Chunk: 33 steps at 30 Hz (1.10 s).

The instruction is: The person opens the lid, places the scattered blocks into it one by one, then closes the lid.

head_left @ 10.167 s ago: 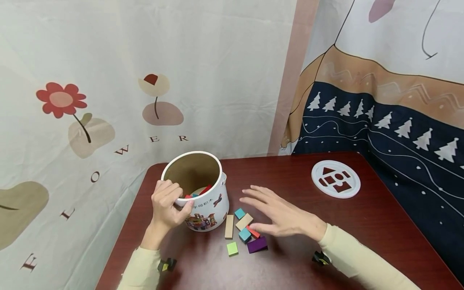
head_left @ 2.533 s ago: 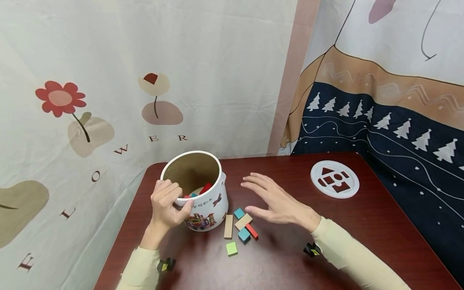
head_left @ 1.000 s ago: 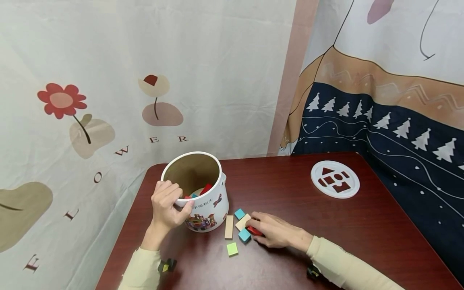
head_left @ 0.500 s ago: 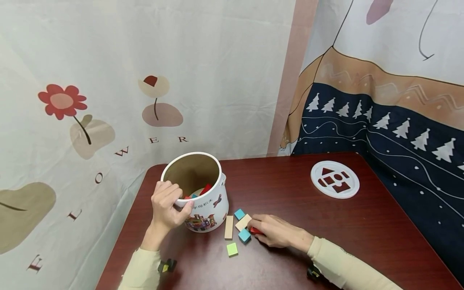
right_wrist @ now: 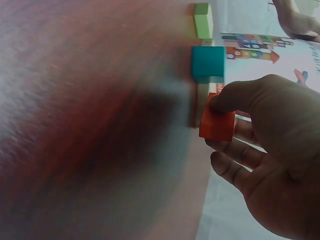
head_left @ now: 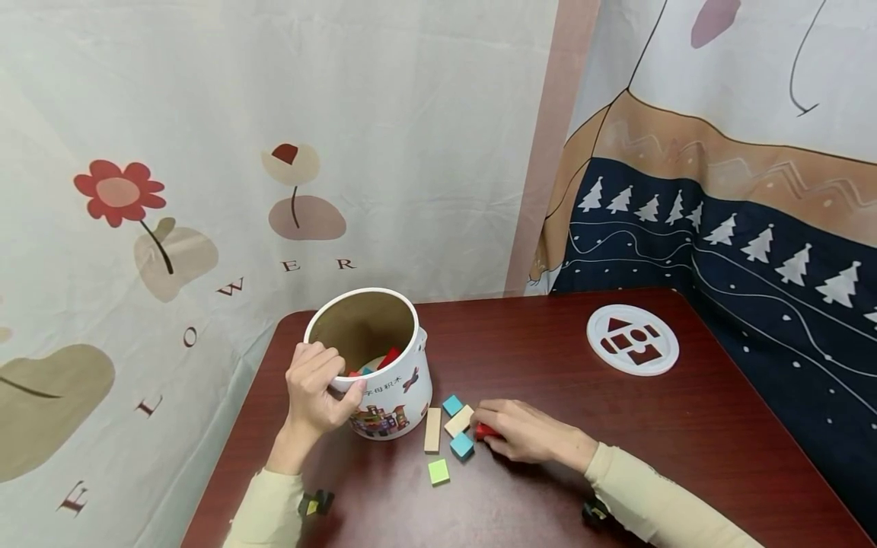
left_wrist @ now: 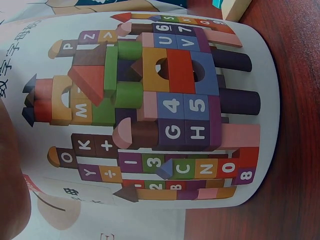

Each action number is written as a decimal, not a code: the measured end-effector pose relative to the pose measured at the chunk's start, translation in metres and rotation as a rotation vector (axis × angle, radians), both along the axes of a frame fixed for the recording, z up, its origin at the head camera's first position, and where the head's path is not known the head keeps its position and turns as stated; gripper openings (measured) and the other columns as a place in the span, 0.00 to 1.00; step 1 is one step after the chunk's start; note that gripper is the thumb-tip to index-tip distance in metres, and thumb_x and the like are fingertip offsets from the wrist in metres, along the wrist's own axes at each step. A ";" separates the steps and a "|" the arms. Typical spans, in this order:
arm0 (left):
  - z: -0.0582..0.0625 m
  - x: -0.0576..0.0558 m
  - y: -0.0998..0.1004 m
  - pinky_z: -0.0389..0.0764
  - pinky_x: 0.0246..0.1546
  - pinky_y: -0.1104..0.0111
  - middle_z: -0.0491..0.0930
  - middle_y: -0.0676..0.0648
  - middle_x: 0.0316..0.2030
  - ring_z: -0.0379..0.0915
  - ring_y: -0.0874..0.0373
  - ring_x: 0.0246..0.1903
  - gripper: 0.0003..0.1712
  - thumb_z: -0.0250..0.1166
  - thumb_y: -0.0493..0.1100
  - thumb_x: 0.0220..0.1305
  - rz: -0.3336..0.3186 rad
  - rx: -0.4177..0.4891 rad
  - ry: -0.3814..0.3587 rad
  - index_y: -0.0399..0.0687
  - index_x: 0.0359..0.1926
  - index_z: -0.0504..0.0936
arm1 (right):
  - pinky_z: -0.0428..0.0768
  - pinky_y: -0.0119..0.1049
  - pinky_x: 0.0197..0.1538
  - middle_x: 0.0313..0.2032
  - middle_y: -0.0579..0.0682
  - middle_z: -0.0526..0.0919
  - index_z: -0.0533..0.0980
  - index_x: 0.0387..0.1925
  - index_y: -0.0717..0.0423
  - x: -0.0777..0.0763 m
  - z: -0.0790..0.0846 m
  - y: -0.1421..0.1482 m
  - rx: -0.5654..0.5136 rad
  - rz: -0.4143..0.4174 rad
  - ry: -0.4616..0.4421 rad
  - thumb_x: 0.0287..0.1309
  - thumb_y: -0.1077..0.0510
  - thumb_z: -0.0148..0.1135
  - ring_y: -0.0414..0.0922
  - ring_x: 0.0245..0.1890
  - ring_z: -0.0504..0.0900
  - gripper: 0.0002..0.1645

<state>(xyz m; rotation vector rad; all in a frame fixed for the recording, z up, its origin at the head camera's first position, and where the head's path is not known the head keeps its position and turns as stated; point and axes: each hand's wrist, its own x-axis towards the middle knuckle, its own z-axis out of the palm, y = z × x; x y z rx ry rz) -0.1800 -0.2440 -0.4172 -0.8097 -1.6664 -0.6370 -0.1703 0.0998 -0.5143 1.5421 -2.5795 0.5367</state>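
My left hand (head_left: pixel 318 384) grips the near-left rim of a white bucket (head_left: pixel 404 396) printed with a picture of toy blocks, which leans toward me. Inside it several red and blue pieces show near the bottom. On the table to its right, my right hand (head_left: pixel 530 432) pinches a red block (right_wrist: pixel 217 126) between thumb and fingers; in the head view the fingers partly cover it. Just left of that hand lie a tan block (head_left: pixel 460 420), two blue blocks, one nearer me (head_left: pixel 462 445) and one farther off, an upright-lying tan block (head_left: pixel 432 431) and a lime green block (head_left: pixel 438 472).
A white round lid (head_left: pixel 596 339) with cut-out shapes lies at the back right of the dark red table (head_left: pixel 521 342). Patterned curtains (head_left: pixel 438 152) hang behind the table and along its right side.
The purple block seen earliest is gone from the table. My right hand has come down from above the blocks, taken hold of the red one and shifted it slightly right. The left hand stays put.
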 end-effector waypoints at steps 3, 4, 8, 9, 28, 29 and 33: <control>0.000 0.000 0.000 0.53 0.23 0.58 0.51 0.54 0.12 0.46 0.57 0.15 0.23 0.60 0.50 0.46 0.000 -0.002 -0.001 0.48 0.10 0.57 | 0.79 0.29 0.37 0.36 0.42 0.78 0.82 0.46 0.53 -0.002 0.009 0.001 -0.015 0.002 -0.008 0.56 0.62 0.68 0.33 0.32 0.73 0.14; 0.000 0.000 0.000 0.53 0.23 0.58 0.51 0.54 0.12 0.46 0.57 0.15 0.23 0.60 0.50 0.46 0.000 -0.002 -0.001 0.48 0.10 0.57 | 0.78 0.28 0.36 0.36 0.42 0.78 0.82 0.46 0.53 -0.003 0.012 0.001 -0.021 0.002 -0.010 0.57 0.62 0.68 0.33 0.32 0.73 0.14; 0.000 0.000 0.000 0.53 0.23 0.58 0.51 0.54 0.12 0.47 0.57 0.15 0.23 0.60 0.50 0.46 -0.001 -0.003 -0.002 0.48 0.10 0.57 | 0.77 0.26 0.35 0.36 0.42 0.77 0.82 0.47 0.53 -0.007 0.025 0.002 -0.047 -0.013 -0.029 0.58 0.61 0.69 0.34 0.31 0.72 0.14; 0.000 0.000 0.000 0.53 0.23 0.58 0.51 0.54 0.12 0.47 0.57 0.15 0.23 0.60 0.50 0.47 -0.001 -0.003 -0.003 0.48 0.10 0.57 | 0.77 0.26 0.35 0.36 0.42 0.77 0.82 0.47 0.53 -0.008 0.028 0.003 -0.055 -0.019 -0.034 0.58 0.61 0.69 0.34 0.31 0.73 0.14; -0.002 -0.001 -0.001 0.53 0.23 0.59 0.50 0.55 0.12 0.46 0.57 0.15 0.23 0.60 0.50 0.46 -0.003 0.001 -0.002 0.49 0.10 0.57 | 0.81 0.26 0.38 0.40 0.42 0.79 0.80 0.49 0.49 -0.031 0.093 0.004 -0.151 -0.061 -0.028 0.59 0.61 0.69 0.35 0.36 0.76 0.16; -0.002 -0.001 -0.001 0.53 0.23 0.59 0.50 0.55 0.12 0.46 0.57 0.15 0.23 0.60 0.50 0.46 -0.003 0.001 -0.001 0.49 0.10 0.57 | 0.81 0.27 0.38 0.40 0.42 0.79 0.80 0.49 0.50 -0.032 0.098 0.003 -0.160 -0.056 -0.018 0.59 0.61 0.69 0.36 0.36 0.76 0.16; -0.002 -0.001 -0.001 0.53 0.23 0.58 0.50 0.55 0.12 0.46 0.57 0.15 0.22 0.60 0.50 0.45 -0.006 0.000 -0.001 0.48 0.10 0.57 | 0.81 0.28 0.38 0.40 0.42 0.79 0.81 0.49 0.53 -0.038 0.114 -0.003 -0.202 -0.042 0.011 0.58 0.62 0.69 0.36 0.36 0.76 0.16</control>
